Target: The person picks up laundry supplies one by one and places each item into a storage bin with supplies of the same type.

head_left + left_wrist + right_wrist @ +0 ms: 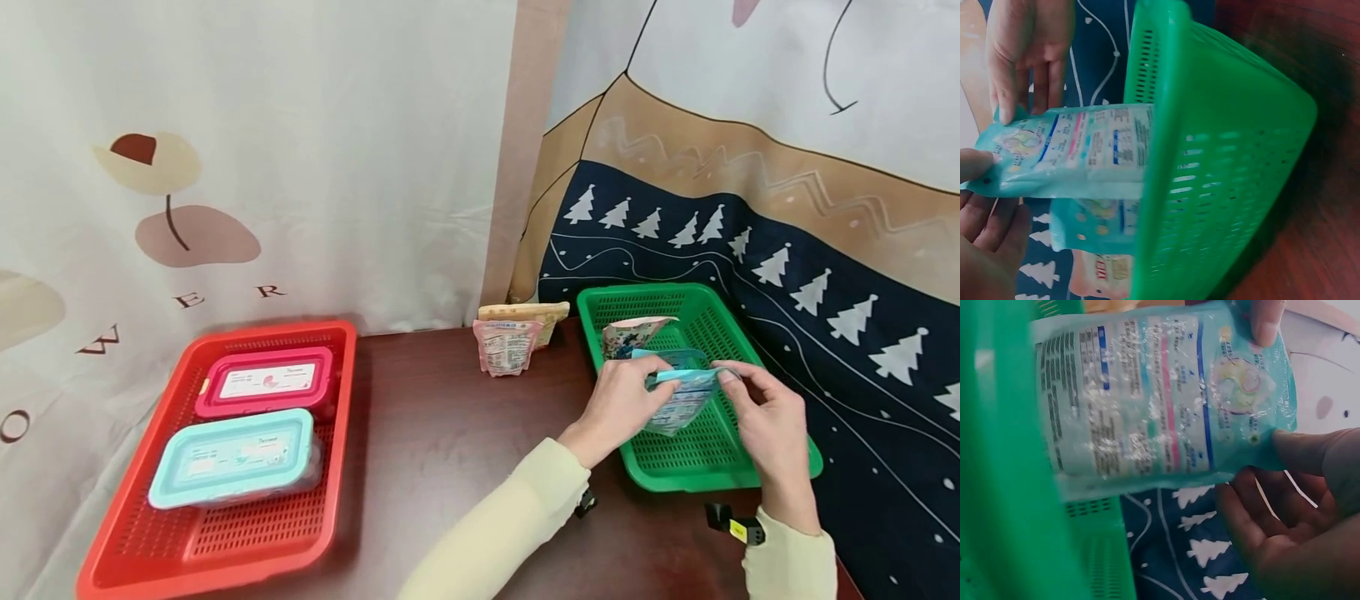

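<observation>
Well left of the green perforated plastic basket (675,480), a red perforated plastic tray (342,433) holds a rectangular box with a deep-pink lid (266,383) and, in front of it, a clear box with a pale-turquoise lid (232,458). Just left of the basket's far corner stand a small pink printed pouch (507,346) and, behind it, a beige packet (553,317).

Over the basket, the left hand (622,400) pinches one upper corner of a glossy light-blue plastic pouch (678,404); the right hand (772,417) pinches the opposite corner between thumb and fingers. The pouch's lower end is inside the basket, below the rim; whether it rests on the floor is hidden. Behind it in the basket are a similar blue pouch (681,357) and a pink-and-dark patterned packet (633,336).

The slick film could slip from such a narrow pinch, letting the pouch slump sideways; its lower edge might also catch the blue pouch behind and topple it against the patterned packet.

The basket sits on a dark reddish-brown table (442,467). Beyond its left hangs a pale printed curtain (390,167); beyond its right, navy cloth with white trees (922,467).
</observation>
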Motion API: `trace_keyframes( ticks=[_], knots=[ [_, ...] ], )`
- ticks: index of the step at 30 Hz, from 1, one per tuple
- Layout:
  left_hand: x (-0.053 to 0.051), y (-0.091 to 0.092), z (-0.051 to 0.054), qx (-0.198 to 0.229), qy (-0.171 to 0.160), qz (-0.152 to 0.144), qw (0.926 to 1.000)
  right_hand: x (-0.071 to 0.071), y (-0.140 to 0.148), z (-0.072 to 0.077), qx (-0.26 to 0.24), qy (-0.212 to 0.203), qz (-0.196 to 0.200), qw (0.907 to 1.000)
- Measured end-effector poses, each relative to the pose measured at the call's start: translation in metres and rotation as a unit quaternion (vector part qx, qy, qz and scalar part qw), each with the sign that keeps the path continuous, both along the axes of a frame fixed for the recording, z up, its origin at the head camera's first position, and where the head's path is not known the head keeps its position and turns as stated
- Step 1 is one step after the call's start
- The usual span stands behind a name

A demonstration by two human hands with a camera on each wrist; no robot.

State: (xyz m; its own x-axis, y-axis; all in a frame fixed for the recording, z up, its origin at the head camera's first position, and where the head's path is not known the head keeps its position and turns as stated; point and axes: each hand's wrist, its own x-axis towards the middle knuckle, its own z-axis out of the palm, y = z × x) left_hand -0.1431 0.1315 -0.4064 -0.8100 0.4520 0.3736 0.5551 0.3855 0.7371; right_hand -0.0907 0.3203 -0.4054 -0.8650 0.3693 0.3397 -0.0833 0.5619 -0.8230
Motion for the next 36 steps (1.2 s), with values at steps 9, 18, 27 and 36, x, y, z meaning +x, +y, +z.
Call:
trace_keyframes(
  ticks=[9,18,27,36],
  knots=[
    [-0.007,0.002,-0.012,-0.041,-0.006,0.025,0.9988,-0.009,0.006,-0.01,0.072,-0.05,0.04,0.9954],
    [-0.009,0.002,-0.022,-0.072,-0.024,0.047,0.996,-0.015,0.009,-0.018,0.095,-0.074,0.051,0.9914],
    [-0.008,0.005,-0.032,-0.091,-0.036,0.043,0.9943,-0.013,0.012,-0.02,0.117,-0.121,0.066,0.9835],
    [-0.01,0.002,-0.037,-0.091,-0.053,0.042,0.9935,-0.009,0.008,-0.017,0.108,-0.147,0.074,0.9805]
  ],
)
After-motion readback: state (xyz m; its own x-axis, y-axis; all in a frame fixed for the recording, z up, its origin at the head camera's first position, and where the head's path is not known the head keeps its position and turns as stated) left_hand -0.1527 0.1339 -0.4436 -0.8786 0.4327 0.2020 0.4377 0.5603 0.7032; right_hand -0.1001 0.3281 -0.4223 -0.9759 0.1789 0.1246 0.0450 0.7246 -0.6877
